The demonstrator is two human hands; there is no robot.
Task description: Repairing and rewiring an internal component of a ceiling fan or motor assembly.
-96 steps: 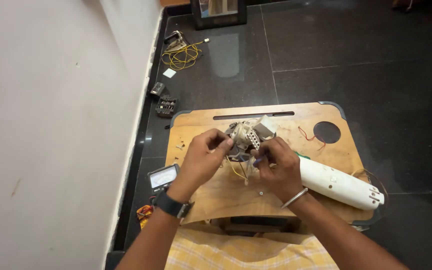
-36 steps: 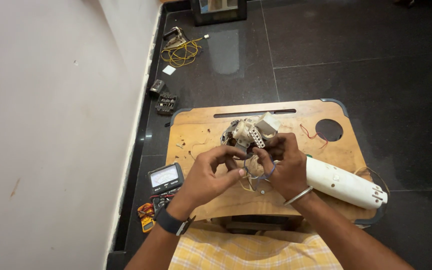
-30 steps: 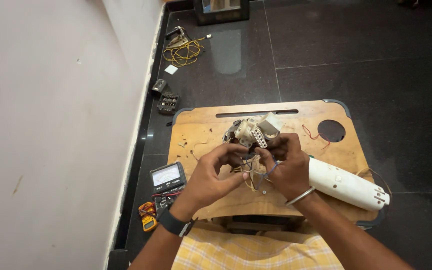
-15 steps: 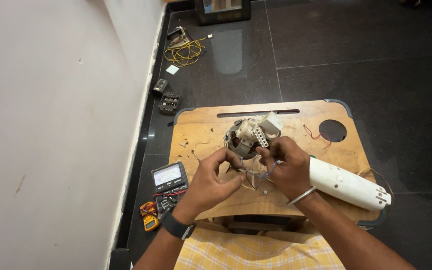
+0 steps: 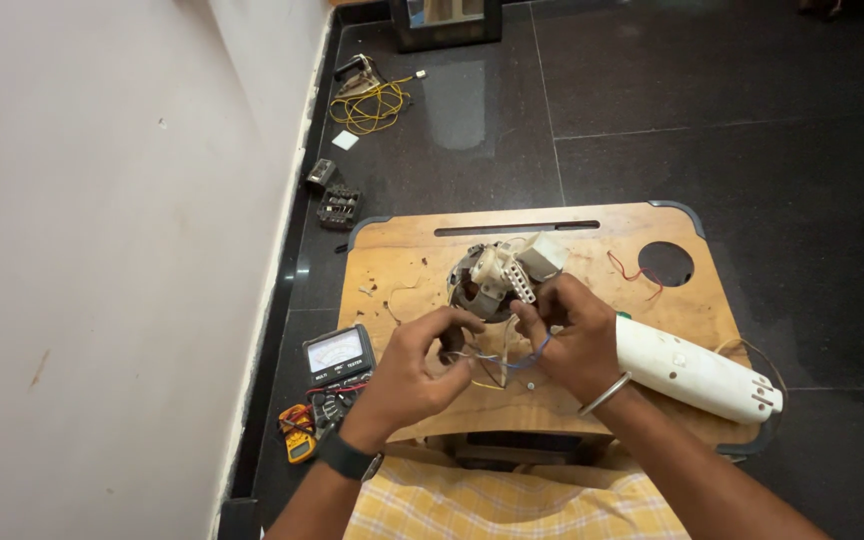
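The motor (image 5: 497, 280) sits mid-desk (image 5: 402, 250), at twelve o'clock from both grips. Left hand (image 5: 417, 365) and right hand (image 5: 577, 335) each pinch its wires (image 5: 500, 358), which trail toward six; the right hand is nearer.

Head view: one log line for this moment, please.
left hand: pinching wires | right hand: pinching wires | motor: on wooden board

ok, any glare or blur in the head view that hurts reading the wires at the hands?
Head view: sharp overall, no motion blur at the left hand or right hand. Glare only as a pale reflection on the glossy dark floor, well away from the work. Light is soft and even on the wooden board; the thin wires are small but distinguishable.
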